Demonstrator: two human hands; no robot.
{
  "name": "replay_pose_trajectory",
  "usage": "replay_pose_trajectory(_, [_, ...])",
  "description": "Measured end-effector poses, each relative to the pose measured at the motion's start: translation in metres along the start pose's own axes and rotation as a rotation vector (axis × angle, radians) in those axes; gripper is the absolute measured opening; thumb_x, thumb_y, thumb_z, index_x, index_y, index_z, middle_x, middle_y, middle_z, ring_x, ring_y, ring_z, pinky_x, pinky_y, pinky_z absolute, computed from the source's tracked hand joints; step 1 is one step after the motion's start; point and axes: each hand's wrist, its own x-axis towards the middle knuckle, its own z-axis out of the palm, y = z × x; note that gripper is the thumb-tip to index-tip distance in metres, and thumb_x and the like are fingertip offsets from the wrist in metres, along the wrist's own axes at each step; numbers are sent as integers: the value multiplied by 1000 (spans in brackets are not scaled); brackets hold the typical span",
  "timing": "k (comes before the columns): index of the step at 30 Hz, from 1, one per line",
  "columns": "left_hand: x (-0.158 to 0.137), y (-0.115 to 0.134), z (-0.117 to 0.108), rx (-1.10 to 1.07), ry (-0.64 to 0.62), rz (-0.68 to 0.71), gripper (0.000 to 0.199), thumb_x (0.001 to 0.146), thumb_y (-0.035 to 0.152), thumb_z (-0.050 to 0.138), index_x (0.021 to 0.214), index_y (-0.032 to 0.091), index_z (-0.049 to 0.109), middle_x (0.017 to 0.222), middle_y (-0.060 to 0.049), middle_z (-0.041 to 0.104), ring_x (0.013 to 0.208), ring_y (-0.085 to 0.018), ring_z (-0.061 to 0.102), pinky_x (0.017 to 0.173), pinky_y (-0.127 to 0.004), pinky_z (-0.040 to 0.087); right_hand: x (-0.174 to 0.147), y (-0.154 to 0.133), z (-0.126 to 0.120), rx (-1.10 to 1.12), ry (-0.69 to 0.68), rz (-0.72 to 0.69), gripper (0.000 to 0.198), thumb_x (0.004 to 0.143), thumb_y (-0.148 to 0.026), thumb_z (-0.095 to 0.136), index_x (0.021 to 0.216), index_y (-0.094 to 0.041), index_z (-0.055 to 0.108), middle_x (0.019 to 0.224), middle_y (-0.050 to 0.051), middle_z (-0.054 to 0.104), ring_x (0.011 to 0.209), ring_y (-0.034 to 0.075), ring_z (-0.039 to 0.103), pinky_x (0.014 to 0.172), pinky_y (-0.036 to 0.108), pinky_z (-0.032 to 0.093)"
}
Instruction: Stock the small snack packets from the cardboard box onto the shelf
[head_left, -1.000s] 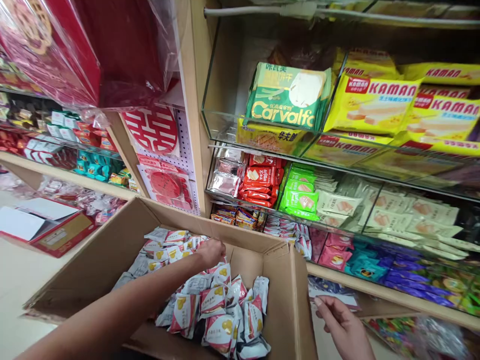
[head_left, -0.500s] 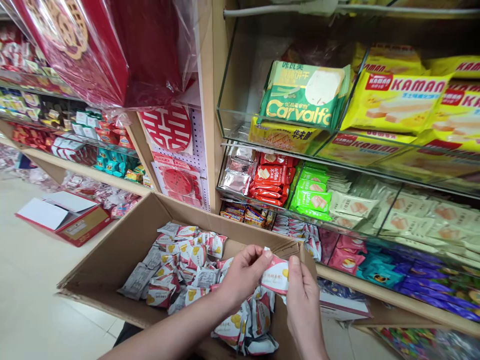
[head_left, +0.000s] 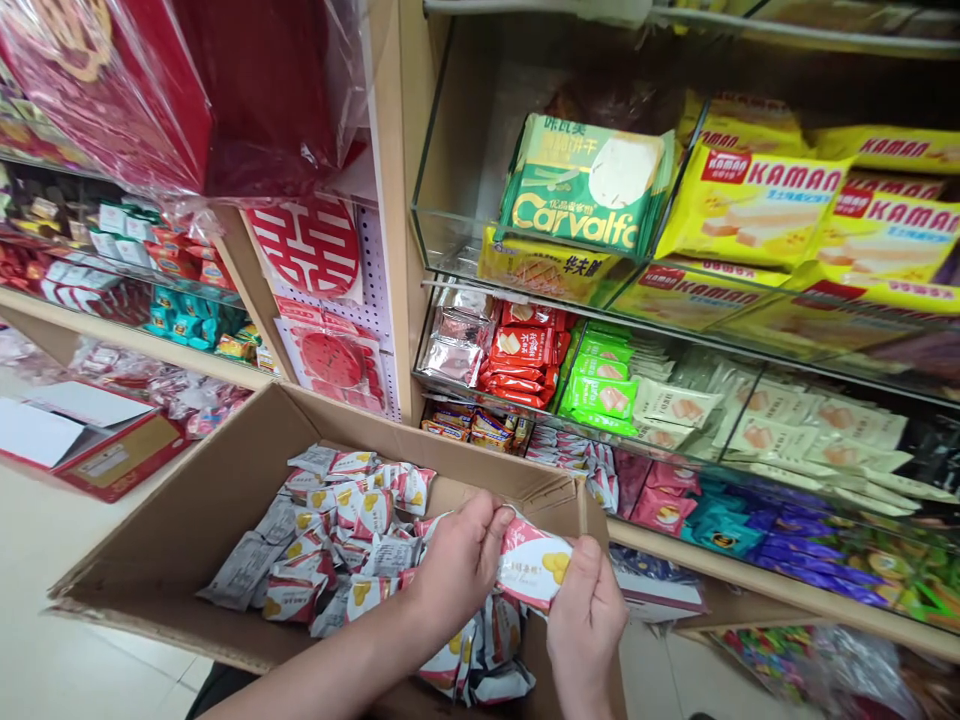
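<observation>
A pink and white snack packet with a yellow picture on its front is stretched between my two hands. My left hand pinches its left end, the fingers curled in. At the other end, my right hand grips the packet between thumb and bent fingers. Both hands are above the right part of an open cardboard box. Inside lie many loose packets of the same look, some face up, some showing grey backs. My left forearm covers part of them.
Shelves with clear bins rise behind the box, holding yellow wafer packs, a green biscuit pack and small green packets. A red carton with raised white flaps stands on the floor at left. A large red bag hangs upper left.
The packet has been turned and pulled straighter, so more of its front shows. Both hands have shifted slightly left and lower in the view, and the whole scene has slid left.
</observation>
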Motion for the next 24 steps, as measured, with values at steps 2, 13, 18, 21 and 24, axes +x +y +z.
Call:
replay_pose_trajectory(2, [-2, 2, 0, 29, -25, 16, 24, 89, 31, 30, 74, 20, 45, 60, 2, 49, 53, -11, 45, 52, -21, 34, 0, -1, -4, 59, 2, 40, 50, 80, -61, 38, 75, -14, 56, 59, 5, 59, 51, 14, 53, 46, 22, 42])
replay_pose_trajectory(13, [23, 1, -10, 237, -210, 392, 26, 90, 29, 30, 87, 18, 53, 77, -4, 58, 72, -14, 53, 66, -25, 41, 19, -5, -75, 89, -243, 270, 51, 61, -52, 67, 94, -14, 56, 67, 3, 62, 51, 13, 53, 43, 20, 41])
replay_pose_trajectory(18, [69, -32, -21, 665, -88, 410, 36, 87, 33, 38, 117, 14, 46, 117, -13, 49, 106, -24, 42, 91, -39, 31, 108, 42, -106, -380, -100, 152, 58, 67, -55, 57, 102, -9, 56, 55, 2, 58, 44, 15, 49, 42, 24, 38])
replay_pose_trajectory(21, [76, -45, -18, 832, -145, 344, 38, 87, 40, 38, 113, 16, 49, 107, -10, 53, 100, -25, 43, 86, -40, 31, 151, 59, -92, -842, -164, 50, 49, 79, -49, 44, 105, -9, 56, 74, 10, 64, 63, 21, 60, 56, 27, 44])
replay_pose_trajectory(24, [73, -49, -16, 890, -167, 332, 40, 87, 44, 36, 113, 17, 50, 94, -8, 54, 89, -23, 44, 79, -37, 31, 176, 65, -64, -1108, -256, -26, 40, 83, -41, 41, 106, -11, 56, 90, 14, 64, 84, 25, 61, 70, 30, 44])
